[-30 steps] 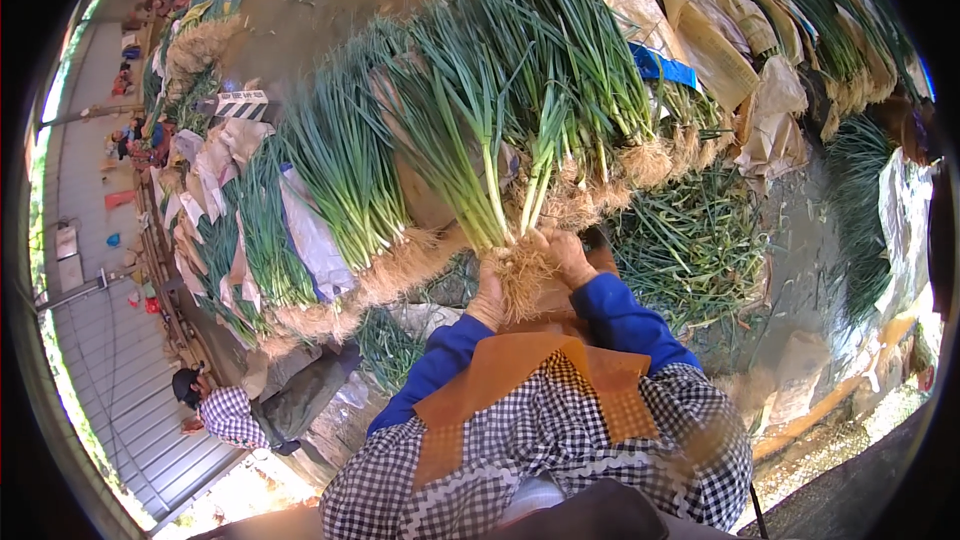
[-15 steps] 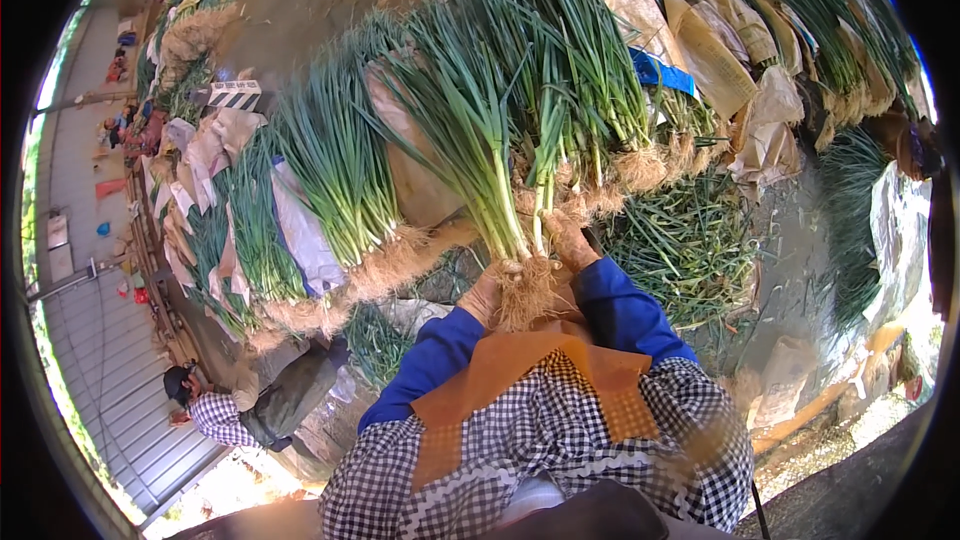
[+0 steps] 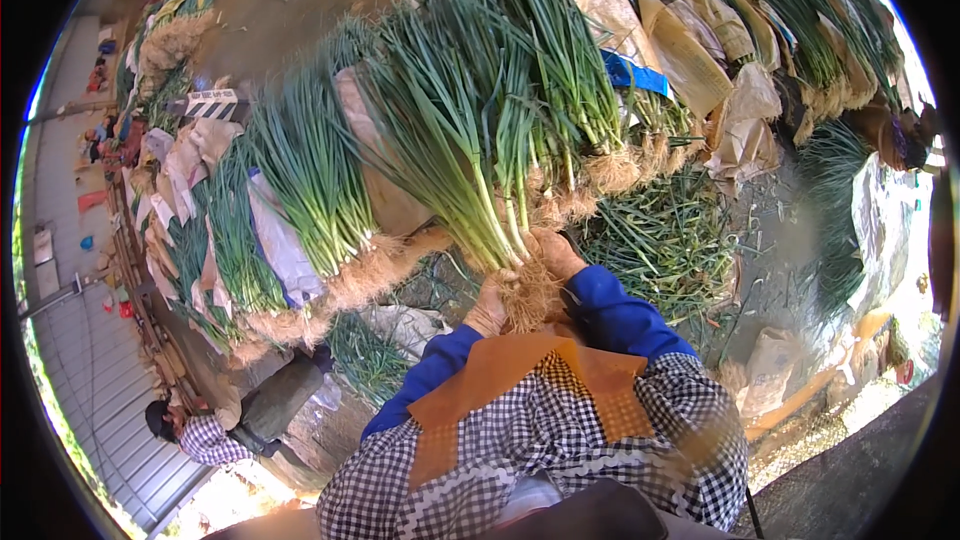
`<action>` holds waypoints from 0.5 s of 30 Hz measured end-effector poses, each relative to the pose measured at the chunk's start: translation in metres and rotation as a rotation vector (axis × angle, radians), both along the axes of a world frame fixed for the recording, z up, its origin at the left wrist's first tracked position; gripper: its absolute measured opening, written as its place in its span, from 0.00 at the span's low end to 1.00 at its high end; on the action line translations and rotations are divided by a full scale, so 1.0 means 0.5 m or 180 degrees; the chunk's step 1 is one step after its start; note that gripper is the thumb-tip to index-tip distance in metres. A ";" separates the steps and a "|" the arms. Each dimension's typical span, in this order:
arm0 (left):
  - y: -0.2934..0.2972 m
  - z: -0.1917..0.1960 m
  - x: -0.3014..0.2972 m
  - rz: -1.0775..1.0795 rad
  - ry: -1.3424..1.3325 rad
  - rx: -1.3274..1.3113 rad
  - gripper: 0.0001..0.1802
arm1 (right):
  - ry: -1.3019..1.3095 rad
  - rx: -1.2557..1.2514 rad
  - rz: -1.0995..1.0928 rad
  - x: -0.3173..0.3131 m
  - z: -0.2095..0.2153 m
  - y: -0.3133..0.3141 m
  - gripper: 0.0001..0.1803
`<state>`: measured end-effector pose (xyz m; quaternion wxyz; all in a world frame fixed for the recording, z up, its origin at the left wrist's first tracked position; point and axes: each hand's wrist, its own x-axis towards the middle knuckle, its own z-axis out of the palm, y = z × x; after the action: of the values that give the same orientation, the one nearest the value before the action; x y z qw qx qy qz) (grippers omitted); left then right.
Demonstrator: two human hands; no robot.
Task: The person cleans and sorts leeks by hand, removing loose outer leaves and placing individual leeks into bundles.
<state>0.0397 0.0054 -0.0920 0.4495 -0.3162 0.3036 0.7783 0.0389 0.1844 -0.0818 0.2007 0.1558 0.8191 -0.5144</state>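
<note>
A bunch of green onions (image 3: pixel 478 208) lies before me, its pale stalks and shaggy roots (image 3: pixel 528 295) pointing toward my body and its leaves fanning away. My left hand (image 3: pixel 487 309) grips the bunch from the left, just at the root end; its fingers are partly hidden. On the other side, my right hand (image 3: pixel 557 254) is closed against the stalks at the right edge of the bunch, close to the roots. Both hands are near my orange apron bib (image 3: pixel 505 365).
Other root-ended onion bundles (image 3: pixel 315 180) stand in a row beyond, separated by sacking (image 3: pixel 375 160). Loose green leaves (image 3: pixel 655 240) are heaped at the right. A person (image 3: pixel 225 415) in a checked top is bent over at lower left. Another onion pile (image 3: pixel 835 190) lies far right.
My right hand has come down and inward, bringing its onion stalk against the bunch. My left hand still grips the root end. The whole view has shifted slightly.
</note>
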 end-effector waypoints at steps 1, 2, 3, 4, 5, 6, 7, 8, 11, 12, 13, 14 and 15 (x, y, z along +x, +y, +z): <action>-0.002 -0.007 -0.013 0.0050 -0.0114 -0.0078 0.18 | -0.0209 -0.0093 0.0344 -0.026 -0.035 0.020 0.26; -0.009 -0.006 -0.009 -0.0120 0.0113 0.0036 0.20 | -0.0203 -0.0076 0.0307 -0.034 -0.064 0.066 0.24; 0.030 0.077 -0.037 -0.0326 0.0303 0.0145 0.22 | -0.0256 0.0072 -0.0202 -0.049 -0.082 0.127 0.22; 0.072 0.181 -0.070 -0.0503 0.0521 0.0243 0.25 | -0.0374 0.0295 -0.0747 -0.073 -0.082 0.189 0.22; 0.048 0.210 -0.083 -0.0469 0.0276 0.0524 0.32 | -0.0540 0.0670 -0.1024 -0.113 -0.063 0.235 0.22; 0.035 0.236 -0.111 -0.0282 0.0341 0.0943 0.34 | -0.0544 0.1342 -0.1457 -0.141 -0.061 0.269 0.18; 0.074 0.312 -0.138 0.0241 0.0049 0.1733 0.32 | -0.0312 0.2745 -0.1095 -0.132 -0.135 0.319 0.20; 0.076 0.365 -0.158 0.0567 0.0044 0.2199 0.31 | -0.0700 0.2449 -0.0898 -0.147 -0.144 0.334 0.25; 0.049 0.458 -0.218 0.0653 0.0709 0.2528 0.29 | -0.1498 0.2459 -0.0478 -0.167 -0.207 0.372 0.21; 0.028 0.489 -0.227 0.0692 0.0987 0.2494 0.28 | -0.1450 0.2439 -0.0292 -0.183 -0.179 0.363 0.17; 0.004 0.513 -0.227 0.0772 0.1235 0.2455 0.27 | -0.1194 0.2217 -0.0153 -0.193 -0.118 0.347 0.16; -0.013 0.534 -0.227 0.0823 0.1428 0.2428 0.27 | -0.0952 0.2012 -0.0043 -0.189 -0.068 0.335 0.15; -0.025 0.561 -0.221 0.0845 0.1593 0.2343 0.26 | -0.0670 0.1489 -0.0055 -0.175 -0.050 0.329 0.13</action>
<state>-0.0709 -0.0069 0.1886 0.3413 0.0259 0.0633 0.9375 -0.0488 0.3490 -0.1068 0.2390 0.2577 0.8890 -0.2935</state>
